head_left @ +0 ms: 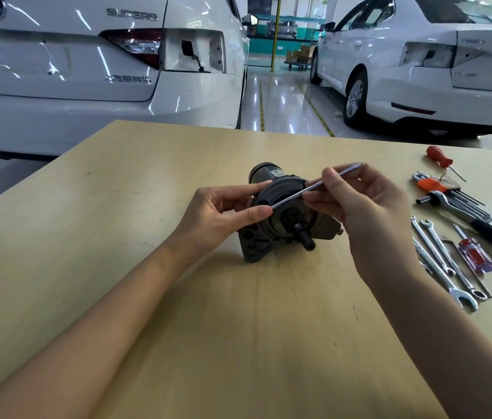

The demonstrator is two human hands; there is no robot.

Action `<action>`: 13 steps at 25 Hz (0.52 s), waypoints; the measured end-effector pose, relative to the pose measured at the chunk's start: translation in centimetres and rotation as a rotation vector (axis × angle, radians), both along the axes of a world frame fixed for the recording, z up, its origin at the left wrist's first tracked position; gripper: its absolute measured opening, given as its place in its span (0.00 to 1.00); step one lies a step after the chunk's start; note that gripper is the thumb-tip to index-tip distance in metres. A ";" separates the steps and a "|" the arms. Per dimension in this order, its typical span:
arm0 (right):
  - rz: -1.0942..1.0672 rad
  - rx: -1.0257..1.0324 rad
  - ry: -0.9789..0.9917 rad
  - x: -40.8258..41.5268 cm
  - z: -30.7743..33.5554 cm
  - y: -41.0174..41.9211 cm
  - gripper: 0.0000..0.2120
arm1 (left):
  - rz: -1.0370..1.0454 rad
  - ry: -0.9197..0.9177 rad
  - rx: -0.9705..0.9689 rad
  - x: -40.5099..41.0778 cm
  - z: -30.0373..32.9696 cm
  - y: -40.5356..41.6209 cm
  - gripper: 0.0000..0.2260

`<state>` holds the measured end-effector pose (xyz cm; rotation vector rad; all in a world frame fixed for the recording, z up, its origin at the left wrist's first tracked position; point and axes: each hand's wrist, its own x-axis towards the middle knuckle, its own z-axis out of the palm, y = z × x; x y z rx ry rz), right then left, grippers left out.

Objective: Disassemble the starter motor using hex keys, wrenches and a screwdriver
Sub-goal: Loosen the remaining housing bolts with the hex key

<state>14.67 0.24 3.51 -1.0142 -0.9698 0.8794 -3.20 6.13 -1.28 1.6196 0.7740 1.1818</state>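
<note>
Tabletop [238,328] of pale wood carries the starter motor [284,213] at its middle, lying on its side, shaft toward the camera, body pointing away. Left hand [220,216] and right hand [359,207] each pinch an end of a long thin bolt [314,186], slanting up rightward. Behind, a white car [87,71] reads "SUPERB".

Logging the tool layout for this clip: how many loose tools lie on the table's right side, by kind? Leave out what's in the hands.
Screwdrivers: 2 (red-handled, clear red-and-purple)
Combination wrenches: 3
Ratchet handle: 1
Hex key sets: 1
Total: 7
A dark item at the right edge is cut off.
</note>
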 end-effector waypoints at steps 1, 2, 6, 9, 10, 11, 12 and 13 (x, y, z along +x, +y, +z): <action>-0.021 0.021 -0.090 -0.2 0.4 0.2 0.04 | 0.001 0.001 -0.003 -0.1 0.0 0.0 0.20; -0.039 0.051 -0.184 -0.4 1.0 0.4 0.04 | 0.000 -0.002 -0.002 -0.2 0.0 0.0 0.20; -0.057 0.160 -0.620 -2.0 3.5 1.5 0.03 | -0.019 -0.011 0.045 0.0 -0.2 -0.2 0.16; -0.102 0.221 -1.012 -4.1 4.8 2.3 0.03 | -0.093 -0.032 -0.115 -0.9 -0.1 0.6 0.14; -0.107 0.251 -1.125 -4.9 5.2 2.4 0.04 | -0.158 -0.095 -0.242 -1.4 -0.1 1.0 0.17; -0.084 0.278 -1.225 -5.8 5.4 2.5 0.05 | -0.200 -0.175 -0.373 -1.7 -0.1 1.3 0.21; -0.030 0.298 -1.340 -6.8 5.3 2.4 0.06 | -0.200 -0.251 -0.464 -2.1 -0.2 1.6 0.26; 0.023 0.348 -1.458 -7.6 4.8 2.2 0.07 | -0.182 -0.323 -0.514 -2.4 -0.5 2.0 0.29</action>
